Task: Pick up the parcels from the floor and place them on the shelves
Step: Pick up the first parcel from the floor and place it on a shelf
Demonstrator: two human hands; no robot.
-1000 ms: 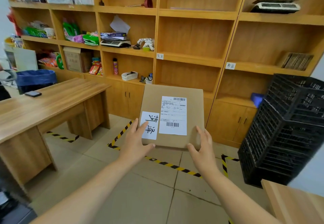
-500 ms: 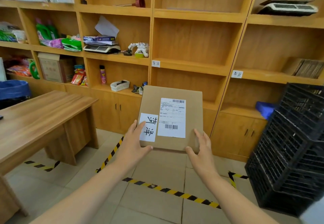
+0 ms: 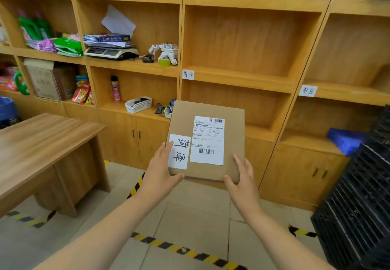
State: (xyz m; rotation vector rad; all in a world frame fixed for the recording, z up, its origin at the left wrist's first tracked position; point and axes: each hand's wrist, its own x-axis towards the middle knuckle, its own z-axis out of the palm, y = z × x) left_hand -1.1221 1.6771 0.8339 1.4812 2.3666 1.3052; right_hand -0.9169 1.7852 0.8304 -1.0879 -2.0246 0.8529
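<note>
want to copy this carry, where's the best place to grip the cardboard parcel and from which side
Grip the parcel at its two near corners, from below and the sides, as the left hand and right hand do. It is flat and wide, and this keeps its labels uncovered.

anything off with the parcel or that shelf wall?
Parcel looks intact, held in both hands. One oddity: a loose white sheet leans crooked against the back of its shelf, above the stacked papers. Nothing spilled.

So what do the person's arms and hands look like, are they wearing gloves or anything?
No gloves. The left hand and right hand are bare, and both forearms are bare too, with no sleeves showing. I can't see any watch, ring or bracelet. The fingernails look short and plain.
</note>
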